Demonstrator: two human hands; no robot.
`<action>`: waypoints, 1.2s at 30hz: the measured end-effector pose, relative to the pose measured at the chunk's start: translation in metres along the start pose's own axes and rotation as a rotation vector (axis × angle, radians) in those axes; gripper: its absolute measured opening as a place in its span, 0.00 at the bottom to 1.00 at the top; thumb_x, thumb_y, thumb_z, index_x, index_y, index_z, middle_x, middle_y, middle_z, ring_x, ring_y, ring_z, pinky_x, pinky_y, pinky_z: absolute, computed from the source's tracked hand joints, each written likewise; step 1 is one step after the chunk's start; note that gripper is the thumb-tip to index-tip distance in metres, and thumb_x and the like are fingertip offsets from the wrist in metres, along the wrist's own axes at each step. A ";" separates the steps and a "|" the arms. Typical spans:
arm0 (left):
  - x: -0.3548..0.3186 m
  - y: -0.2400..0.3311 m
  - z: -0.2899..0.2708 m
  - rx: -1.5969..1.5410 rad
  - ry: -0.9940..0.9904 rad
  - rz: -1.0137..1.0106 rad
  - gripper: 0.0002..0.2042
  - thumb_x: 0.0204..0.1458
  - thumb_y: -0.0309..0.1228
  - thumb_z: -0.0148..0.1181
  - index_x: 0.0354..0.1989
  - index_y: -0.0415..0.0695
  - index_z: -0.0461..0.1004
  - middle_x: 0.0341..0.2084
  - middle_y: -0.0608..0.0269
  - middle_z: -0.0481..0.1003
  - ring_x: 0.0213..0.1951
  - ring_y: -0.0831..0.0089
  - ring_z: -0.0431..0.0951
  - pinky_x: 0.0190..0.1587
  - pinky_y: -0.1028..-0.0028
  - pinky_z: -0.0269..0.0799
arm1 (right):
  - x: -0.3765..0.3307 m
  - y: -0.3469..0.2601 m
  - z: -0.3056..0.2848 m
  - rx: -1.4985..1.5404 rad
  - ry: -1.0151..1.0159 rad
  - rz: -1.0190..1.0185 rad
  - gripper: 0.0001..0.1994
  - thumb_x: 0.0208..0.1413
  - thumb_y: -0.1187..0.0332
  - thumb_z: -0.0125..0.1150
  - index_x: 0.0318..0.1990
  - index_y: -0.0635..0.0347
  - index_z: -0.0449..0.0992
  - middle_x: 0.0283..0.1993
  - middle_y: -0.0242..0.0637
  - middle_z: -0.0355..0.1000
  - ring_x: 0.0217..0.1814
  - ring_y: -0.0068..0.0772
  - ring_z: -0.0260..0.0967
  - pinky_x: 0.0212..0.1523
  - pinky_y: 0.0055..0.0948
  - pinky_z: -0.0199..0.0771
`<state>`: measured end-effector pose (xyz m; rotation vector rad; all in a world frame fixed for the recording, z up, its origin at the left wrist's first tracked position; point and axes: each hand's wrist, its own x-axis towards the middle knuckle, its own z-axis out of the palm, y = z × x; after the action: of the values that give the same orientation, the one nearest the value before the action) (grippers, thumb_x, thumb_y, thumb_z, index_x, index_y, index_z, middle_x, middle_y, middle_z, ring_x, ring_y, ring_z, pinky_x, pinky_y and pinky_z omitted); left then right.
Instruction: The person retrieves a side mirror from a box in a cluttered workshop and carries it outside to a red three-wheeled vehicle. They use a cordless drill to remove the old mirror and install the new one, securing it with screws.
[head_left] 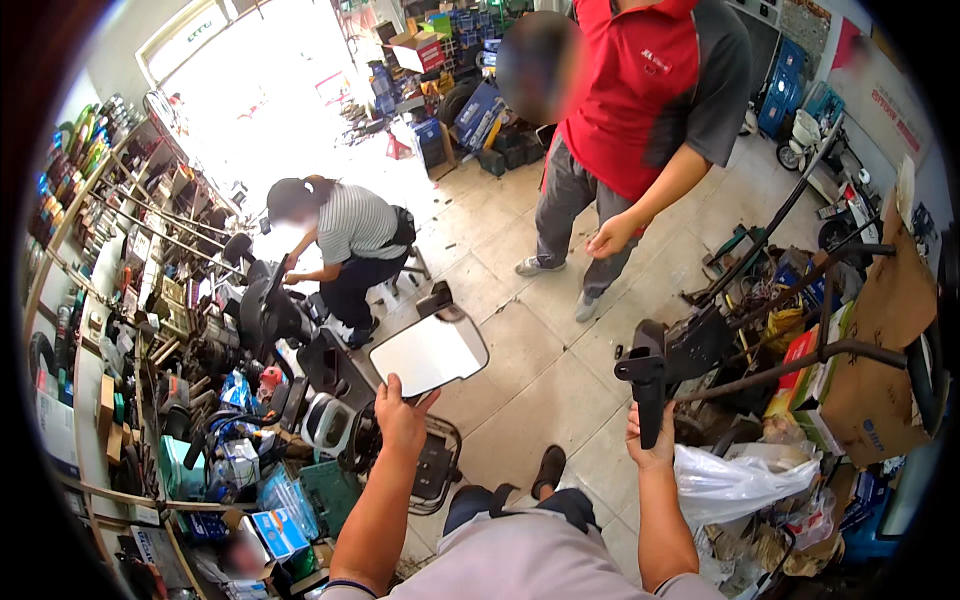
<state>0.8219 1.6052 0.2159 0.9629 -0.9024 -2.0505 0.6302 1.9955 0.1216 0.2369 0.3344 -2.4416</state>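
My left hand (402, 417) holds up a scooter mirror (430, 350) by its lower edge; the mirror face looks pale and its black stem points up. My right hand (651, 443) grips a black handlebar grip (646, 392) that stands upright at the end of a dark metal bar (790, 362) running to the right. Below the mirror sits the front of a black scooter (345, 425). My legs and one dark shoe (549, 470) show at the bottom.
A person in a red and grey shirt (650, 90) stands ahead on the tiled floor (530, 350). Another person in a striped shirt (350, 240) bends over a black scooter at left. Shelves of parts (110, 260) line the left. Boxes, a white plastic bag (735, 480) and clutter fill the right.
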 end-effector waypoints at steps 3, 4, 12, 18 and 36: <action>0.008 -0.007 0.029 0.027 -0.019 -0.023 0.16 0.71 0.41 0.45 0.55 0.42 0.65 0.50 0.57 0.74 0.51 0.57 0.78 0.49 0.47 0.81 | 0.011 -0.033 0.001 0.033 0.040 -0.084 0.28 0.62 0.42 0.59 0.50 0.62 0.71 0.35 0.31 0.63 0.31 0.24 0.60 0.27 0.23 0.67; 0.014 -0.010 0.035 0.034 -0.024 -0.025 0.16 0.71 0.42 0.45 0.56 0.42 0.66 0.49 0.57 0.74 0.51 0.56 0.78 0.49 0.47 0.81 | 0.014 -0.043 0.002 0.036 0.044 -0.099 0.28 0.63 0.42 0.58 0.50 0.62 0.71 0.35 0.30 0.62 0.31 0.24 0.60 0.27 0.23 0.67; 0.049 -0.020 0.088 0.016 -0.068 -0.034 0.16 0.70 0.44 0.44 0.55 0.46 0.67 0.47 0.58 0.76 0.45 0.56 0.81 0.45 0.48 0.81 | 0.028 -0.064 0.011 -0.010 0.214 -0.194 0.25 0.60 0.41 0.61 0.44 0.58 0.80 0.31 0.34 0.76 0.25 0.31 0.66 0.24 0.25 0.66; 0.069 -0.010 0.092 0.031 -0.080 -0.039 0.19 0.70 0.47 0.45 0.57 0.46 0.67 0.50 0.58 0.75 0.49 0.54 0.79 0.49 0.46 0.78 | 0.038 -0.060 0.040 0.016 0.064 -0.143 0.23 0.60 0.44 0.63 0.45 0.57 0.80 0.31 0.30 0.76 0.25 0.26 0.65 0.25 0.24 0.65; 0.096 -0.010 0.134 0.081 -0.137 -0.057 0.21 0.70 0.49 0.43 0.60 0.47 0.66 0.54 0.58 0.74 0.54 0.54 0.77 0.55 0.41 0.72 | 0.083 -0.073 0.045 -0.005 0.152 -0.082 0.26 0.60 0.43 0.62 0.51 0.57 0.78 0.36 0.36 0.79 0.26 0.29 0.69 0.25 0.26 0.67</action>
<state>0.6614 1.5726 0.2399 0.9086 -1.0474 -2.1641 0.5162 1.9884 0.1569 0.4157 0.4247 -2.5087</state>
